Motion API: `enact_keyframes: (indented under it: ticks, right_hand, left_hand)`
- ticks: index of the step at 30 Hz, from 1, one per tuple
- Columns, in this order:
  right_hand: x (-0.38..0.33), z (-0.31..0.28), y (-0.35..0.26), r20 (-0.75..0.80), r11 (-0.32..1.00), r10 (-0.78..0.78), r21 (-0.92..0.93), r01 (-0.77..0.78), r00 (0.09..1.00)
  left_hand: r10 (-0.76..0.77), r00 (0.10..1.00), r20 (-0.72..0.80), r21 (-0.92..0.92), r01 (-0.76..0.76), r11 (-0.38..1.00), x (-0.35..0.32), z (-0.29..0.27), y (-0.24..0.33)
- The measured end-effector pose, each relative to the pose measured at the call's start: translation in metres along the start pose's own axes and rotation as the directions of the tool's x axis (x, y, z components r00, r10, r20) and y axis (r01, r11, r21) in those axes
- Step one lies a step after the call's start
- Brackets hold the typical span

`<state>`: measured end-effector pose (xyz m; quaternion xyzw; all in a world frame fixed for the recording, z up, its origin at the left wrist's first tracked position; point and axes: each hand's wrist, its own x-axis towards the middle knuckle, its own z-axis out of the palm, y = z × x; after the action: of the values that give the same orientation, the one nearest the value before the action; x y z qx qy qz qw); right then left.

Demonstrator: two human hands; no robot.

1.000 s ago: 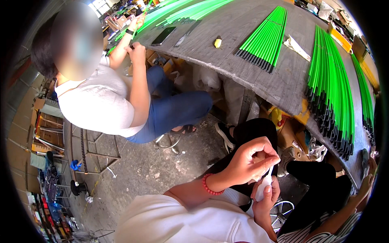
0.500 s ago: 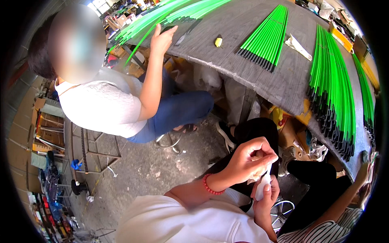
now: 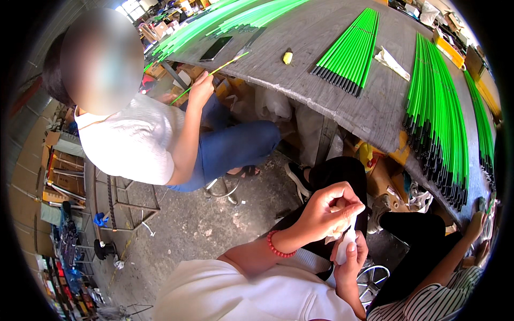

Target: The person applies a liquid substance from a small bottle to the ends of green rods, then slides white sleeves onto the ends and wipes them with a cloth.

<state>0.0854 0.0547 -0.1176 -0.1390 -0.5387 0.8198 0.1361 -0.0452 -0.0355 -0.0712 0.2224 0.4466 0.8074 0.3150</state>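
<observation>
Table [image 3: 305, 75] ahead bears green rods [image 3: 350, 51]. My right hand [image 3: 352, 263] holds bottle [image 3: 345, 247] before me; left hand [image 3: 331, 213] pinched closed at tip [image 3: 353, 226], catch unclear. Likely tip work; next move wants steady bottle.

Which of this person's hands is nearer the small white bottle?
Right: the right hand grips the white bottle around its body; the left hand is higher in view, by its narrow tip.

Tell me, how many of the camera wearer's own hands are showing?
2: the left hand, with a red beaded bracelet at its wrist, and the right hand, below it, holding a small white bottle. Neither hand is hidden.
</observation>
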Motion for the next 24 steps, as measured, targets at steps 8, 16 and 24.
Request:
enact_keyframes:
  ticks: [8, 16, 24]
  right_hand:
    - [0.0001, -0.0001, 0.0010, -0.009, 1.000, -0.005, -0.015, 0.005, 1.000]
    - [0.0003, -0.0006, 0.0015, -0.011, 1.000, 0.010, 0.016, -0.010, 1.000]
    - [0.0007, -0.0012, 0.0020, -0.006, 1.000, 0.021, 0.018, -0.021, 1.000]
  left_hand:
    - [-0.013, 1.000, 0.000, -0.032, 0.013, 0.999, -0.0002, 0.0003, -0.0015]
    - [0.024, 1.000, -0.009, 0.045, -0.023, 0.999, -0.0002, 0.0004, -0.0025]
    - [-0.002, 1.000, -0.017, 0.011, 0.002, 1.000, -0.0007, 0.0013, -0.0009]
